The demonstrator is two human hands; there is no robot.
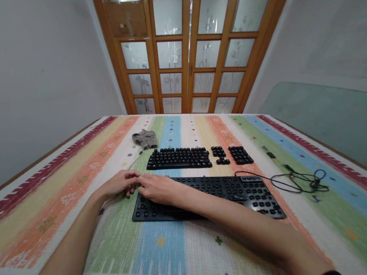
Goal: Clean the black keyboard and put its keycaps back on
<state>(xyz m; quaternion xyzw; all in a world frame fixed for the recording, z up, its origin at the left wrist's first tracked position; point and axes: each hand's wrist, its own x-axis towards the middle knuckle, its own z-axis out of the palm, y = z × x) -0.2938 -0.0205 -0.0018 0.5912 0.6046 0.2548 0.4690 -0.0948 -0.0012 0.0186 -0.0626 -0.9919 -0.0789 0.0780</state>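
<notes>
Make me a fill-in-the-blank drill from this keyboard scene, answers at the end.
1. The right hand is over the keyboard base, at its ____ end as pictured.
2. The keycaps laid out beyond the keyboard base are ____ in colour.
3. As pictured, the coiled cable lies to the ____ of the keyboard base.
4. The crumpled cloth is ____ in colour.

Missing words: left; black; right; grey.
</notes>
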